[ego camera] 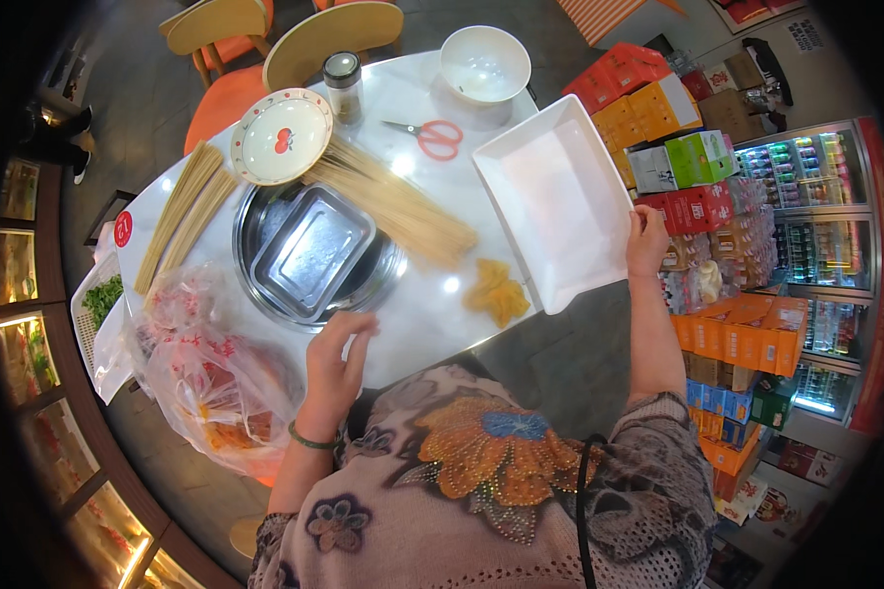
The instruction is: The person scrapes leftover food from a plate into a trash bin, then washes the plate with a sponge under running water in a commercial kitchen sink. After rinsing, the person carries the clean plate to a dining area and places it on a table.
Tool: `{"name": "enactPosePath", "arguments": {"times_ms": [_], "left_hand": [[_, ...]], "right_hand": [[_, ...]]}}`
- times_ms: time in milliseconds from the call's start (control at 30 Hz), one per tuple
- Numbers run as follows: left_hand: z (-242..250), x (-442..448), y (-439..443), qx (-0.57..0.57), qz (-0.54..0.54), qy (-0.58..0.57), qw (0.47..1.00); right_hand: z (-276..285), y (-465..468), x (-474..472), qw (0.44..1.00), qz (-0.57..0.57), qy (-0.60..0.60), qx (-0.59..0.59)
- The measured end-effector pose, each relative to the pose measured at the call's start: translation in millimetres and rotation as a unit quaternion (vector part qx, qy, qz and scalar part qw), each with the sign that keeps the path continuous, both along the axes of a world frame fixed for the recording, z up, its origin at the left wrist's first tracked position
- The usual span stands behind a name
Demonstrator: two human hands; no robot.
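Note:
My right hand point(647, 241) grips the right edge of a white rectangular tray point(560, 199), which lies at the table's right side and partly overhangs it. Just in front of the steel basin point(241, 254), my left hand point(342, 346) hovers with its fingers apart and nothing in them. A rectangular metal pan point(313, 254) rests in the basin. Bundles of thin wooden skewers point(412, 210) lie beyond and left of the basin point(184, 213). Between basin and tray is a crumpled yellow cloth or food piece point(496, 292); I cannot tell which. Red-handled scissors point(439, 140) lie farther back.
A patterned plate point(282, 137), a lidded jar point(344, 88) and a white bowl point(485, 65) stand at the back. Plastic bags point(214, 390) hang over the near left edge, beside a basket of greens point(103, 300). Stacked boxes point(744, 331) rise at right; chairs point(225, 103) are behind.

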State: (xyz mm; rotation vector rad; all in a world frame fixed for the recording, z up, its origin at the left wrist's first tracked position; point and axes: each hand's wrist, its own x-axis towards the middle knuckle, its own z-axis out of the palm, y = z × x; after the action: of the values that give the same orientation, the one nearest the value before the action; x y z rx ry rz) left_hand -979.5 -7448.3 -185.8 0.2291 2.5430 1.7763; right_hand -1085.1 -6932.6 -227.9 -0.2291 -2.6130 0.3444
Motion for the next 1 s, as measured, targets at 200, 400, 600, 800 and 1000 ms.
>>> {"name": "enactPosePath", "arguments": {"times_ms": [200,400,600,800,1000], "left_hand": [[-8.4,-4.6,-3.7,0.002,0.026,-0.012,1.000],[-18.0,-3.1,0.3,-0.021,0.038,-0.022,0.999],[-26.0,-4.9,11.1,-0.027,0.055,-0.041,0.997],[-27.1,-6.1,22.2,-0.036,0.057,-0.038,0.997],[-32.1,-8.3,19.6,0.004,0.001,-0.011,1.000]], "right_hand": [[-8.6,23.3,-4.8,0.999,0.021,-0.023,-0.018],[-79.8,76.5,-35.3,0.980,0.004,-0.132,-0.149],[-171.6,109.0,-51.9,0.936,0.015,-0.204,-0.288],[-167.3,64.8,-56.6,0.930,-0.016,-0.176,-0.323],[-132.4,74.2,26.8,0.967,-0.090,-0.087,-0.220]]}}
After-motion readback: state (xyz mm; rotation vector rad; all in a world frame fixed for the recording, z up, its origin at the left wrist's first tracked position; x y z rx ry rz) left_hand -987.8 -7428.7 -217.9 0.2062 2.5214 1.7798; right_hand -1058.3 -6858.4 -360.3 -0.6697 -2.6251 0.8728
